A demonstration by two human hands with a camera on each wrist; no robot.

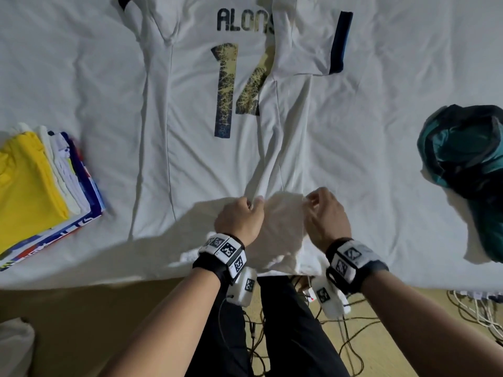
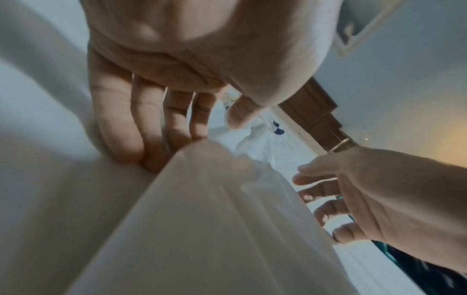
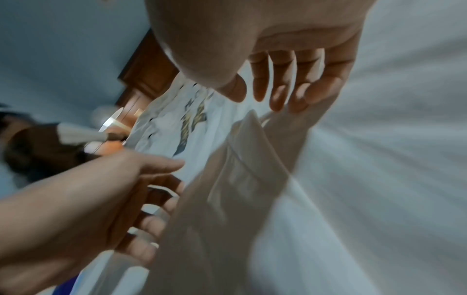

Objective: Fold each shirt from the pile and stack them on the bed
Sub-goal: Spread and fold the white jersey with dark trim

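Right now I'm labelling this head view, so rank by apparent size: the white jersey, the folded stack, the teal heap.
1. white jersey, clearly largest.
2. folded stack and teal heap look alike; both are cut off by the frame edges, so no ranking between them.

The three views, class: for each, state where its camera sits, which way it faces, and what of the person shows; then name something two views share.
Head: on the head, facing down at the white jersey on the bed; both forearms show.
Left wrist: along the left hand gripping the hem; right hand opposite.
Right wrist: along the right hand's palm, fingers touching fabric; left hand opposite.
Shared: both wrist views show both hands.
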